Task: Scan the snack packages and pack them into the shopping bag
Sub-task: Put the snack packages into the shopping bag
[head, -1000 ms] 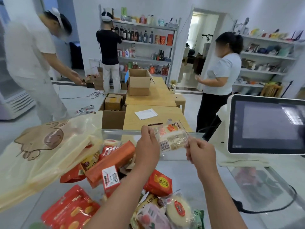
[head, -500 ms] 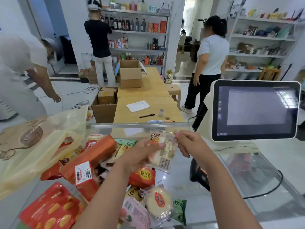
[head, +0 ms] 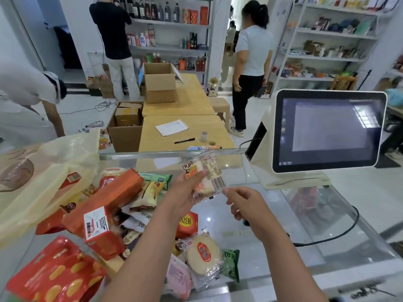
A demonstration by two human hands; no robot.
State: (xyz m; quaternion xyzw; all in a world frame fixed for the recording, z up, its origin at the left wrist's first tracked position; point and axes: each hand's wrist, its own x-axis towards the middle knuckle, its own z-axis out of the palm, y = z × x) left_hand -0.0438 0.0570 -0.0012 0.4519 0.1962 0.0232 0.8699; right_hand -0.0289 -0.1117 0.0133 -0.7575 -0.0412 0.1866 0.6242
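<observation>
A small clear snack packet [head: 208, 171] with a barcode label is pinched in my left hand [head: 185, 192] above the glass counter [head: 250, 253]. My right hand [head: 244, 205] hovers just below and to the right of it, fingers loosely apart; one fingertip is close to the packet's lower corner and grips nothing. A pale yellow plastic shopping bag [head: 54, 162] lies slumped at the left with some packets showing inside. Between bag and hands is a pile of snacks: a long orange box [head: 104, 201], a red pouch [head: 54, 275], a round cake packet [head: 204, 258].
A white checkout terminal with a dark screen [head: 327, 131] stands at the right on the counter. A black cable [head: 340, 234] runs across the glass and disappears under my right forearm. Beyond the counter are wooden tables, cardboard boxes, shelves and three people.
My right hand has let go of the packet and dropped lower and to the right. The left hand keeps the packet, now with its barcode facing the right side.
</observation>
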